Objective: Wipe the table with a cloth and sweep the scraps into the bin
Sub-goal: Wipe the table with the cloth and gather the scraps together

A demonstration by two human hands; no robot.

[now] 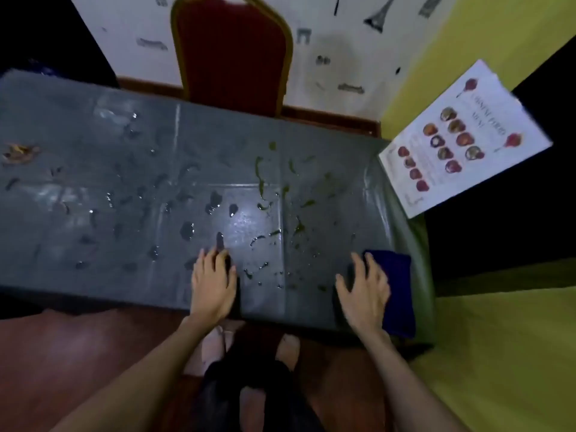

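A grey plastic-covered table [93, 244] fills the middle of the view, wet with several water drops and green smears [260, 179]. Brown scraps [18, 154] lie at its far left. A dark blue cloth [397, 285] lies at the table's near right corner, partly hanging over the front edge. My right hand [363, 294] rests flat on the cloth's left part, fingers spread. Flat on the bare table near the front edge lies my left hand [213, 282], fingers apart and empty. No bin is in view.
A red chair with a gold frame [232, 48] stands behind the table against the white wall. A food menu sheet [464, 138] hangs on the yellow wall at the right. My feet [286, 350] stand on the brown floor below.
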